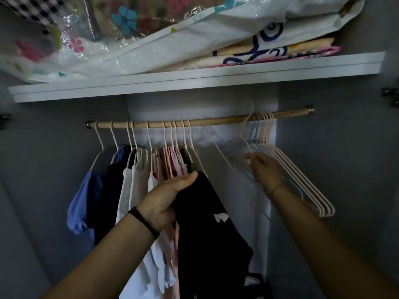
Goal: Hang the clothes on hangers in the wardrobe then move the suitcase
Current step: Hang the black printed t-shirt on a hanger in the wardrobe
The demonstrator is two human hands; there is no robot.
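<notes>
Clothes hang along the rod's left half, a black garment rightmost; empty pink hangers bunch at its right end.

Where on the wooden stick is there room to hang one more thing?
The widest bare stretch of the rod lies between the hung clothes on the left and the bunch of empty hangers on the right. A shorter bare bit lies between that bunch and the right bracket. The left half is crowded.

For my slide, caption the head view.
Left hand grips black garment; right hand pinches empty hanger by rod.
</notes>
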